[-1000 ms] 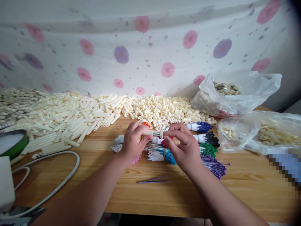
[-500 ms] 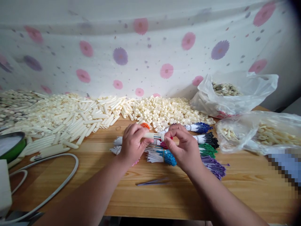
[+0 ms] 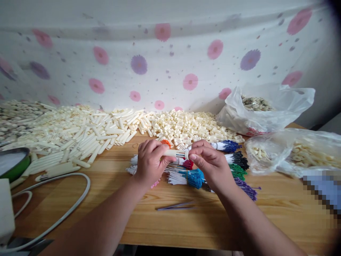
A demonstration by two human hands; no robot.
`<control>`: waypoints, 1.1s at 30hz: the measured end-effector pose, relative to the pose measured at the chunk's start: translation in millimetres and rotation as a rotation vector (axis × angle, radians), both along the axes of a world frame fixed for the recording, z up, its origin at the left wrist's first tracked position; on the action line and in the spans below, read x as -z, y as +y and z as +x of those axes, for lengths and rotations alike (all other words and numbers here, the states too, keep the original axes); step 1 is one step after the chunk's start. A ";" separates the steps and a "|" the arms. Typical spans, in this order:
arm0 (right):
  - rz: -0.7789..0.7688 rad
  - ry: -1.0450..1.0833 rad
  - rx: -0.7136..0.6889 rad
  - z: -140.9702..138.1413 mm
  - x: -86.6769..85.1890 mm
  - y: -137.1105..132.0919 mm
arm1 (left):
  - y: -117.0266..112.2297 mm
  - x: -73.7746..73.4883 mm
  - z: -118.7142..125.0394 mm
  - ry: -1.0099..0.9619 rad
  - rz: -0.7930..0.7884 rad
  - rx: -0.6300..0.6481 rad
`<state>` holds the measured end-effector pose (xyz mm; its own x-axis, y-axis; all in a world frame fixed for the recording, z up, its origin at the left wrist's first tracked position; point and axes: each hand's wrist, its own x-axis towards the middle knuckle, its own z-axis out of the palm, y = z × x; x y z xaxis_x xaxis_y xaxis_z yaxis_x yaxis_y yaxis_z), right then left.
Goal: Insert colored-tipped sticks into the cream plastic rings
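Between my two hands a cream multi-colour pen barrel (image 3: pixel 172 153) lies level above the table, thin rods showing through its slots. My left hand (image 3: pixel 151 161) is closed around its left part, thumb and fingers along it. At the slotted right end, my right hand (image 3: pixel 210 161) pinches the pale rim with thumb and forefinger. Under and beside the hands lie bundles of thin pen refills with coloured tips: light blue (image 3: pixel 195 178), red (image 3: pixel 188 164), dark blue (image 3: pixel 229 146), black (image 3: pixel 239 159), green (image 3: pixel 238 171) and purple (image 3: pixel 246 188). The left hand partly hides pink tips (image 3: pixel 155 184).
Heaped cream pen barrels (image 3: pixel 106 129) and short slotted parts (image 3: pixel 186 124) line the back. Plastic bags of parts (image 3: pixel 266 121) stand right. A white cable (image 3: pixel 86 192) loops at left beside a green bowl (image 3: pixel 20 170). A thin tweezers-like tool (image 3: pixel 174 206) lies in front.
My right hand has shifted slightly right, and more of the rods shows in the slots. My left hand keeps its hold. The view has moved a little.
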<state>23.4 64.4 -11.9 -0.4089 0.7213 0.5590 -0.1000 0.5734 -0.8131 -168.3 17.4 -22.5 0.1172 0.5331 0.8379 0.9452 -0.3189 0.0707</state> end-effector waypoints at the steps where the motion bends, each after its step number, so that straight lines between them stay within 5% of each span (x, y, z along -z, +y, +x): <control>1: -0.018 0.002 -0.008 0.1 0.6 0.9 | 0.0 -0.1 -0.1 0.003 -0.001 -0.007; 11: -0.087 0.029 -0.069 -0.5 6.8 4.5 | 2.1 2.9 -0.3 -0.036 -0.055 -0.015; 15: -0.099 0.163 0.098 4.3 9.7 19.4 | 5.3 5.0 -2.8 -0.209 -0.219 0.074; 18: -0.117 0.201 0.274 26.1 -9.4 36.8 | 7.6 7.4 -6.4 -0.392 -0.335 0.153; 21: 0.072 -0.197 0.345 66.4 -43.2 47.0 | 9.4 9.4 -7.1 -0.552 -0.437 0.226; 24: 0.282 -0.710 0.150 113.9 -60.6 41.9 | 8.6 8.0 -1.3 -0.599 -0.514 0.224; 27: 0.323 -0.993 -0.041 153.3 -43.7 24.3 | 4.1 1.5 10.7 -0.616 -0.568 0.191; 33: 0.422 -1.062 0.117 177.5 6.8 -4.1 | -8.5 -14.9 57.3 -0.611 -0.879 0.358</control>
<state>201.0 60.4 -18.7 -0.7618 0.6229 0.1782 0.5929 0.7811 -0.1957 -111.0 8.9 -7.6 0.0807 0.9842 0.1573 0.5392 -0.1758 0.8236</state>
